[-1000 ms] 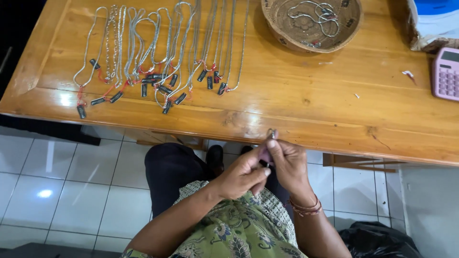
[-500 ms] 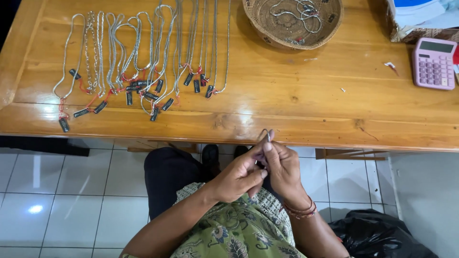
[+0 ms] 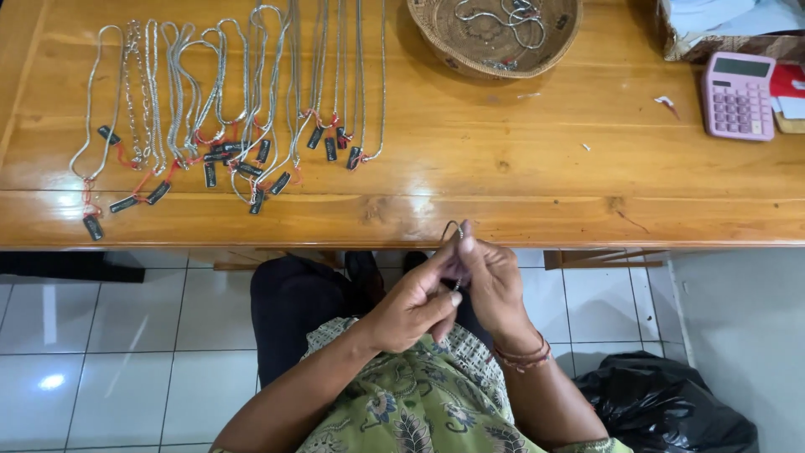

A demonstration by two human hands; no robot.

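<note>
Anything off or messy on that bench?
Mostly tidy. Small scraps lie loose on the wooden table near the pink calculator. Chains sit tangled in the basket, unlike the laid-out necklaces.

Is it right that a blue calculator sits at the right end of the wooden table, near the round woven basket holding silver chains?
Not quite: the head view shows the calculator is pink, not blue. The rest holds: it sits at the right end of the wooden table, near the round woven basket holding silver chains.

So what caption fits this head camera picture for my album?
Two hands, left hand and right hand, pinch a thin chain beside a wooden table of necklaces.
</note>
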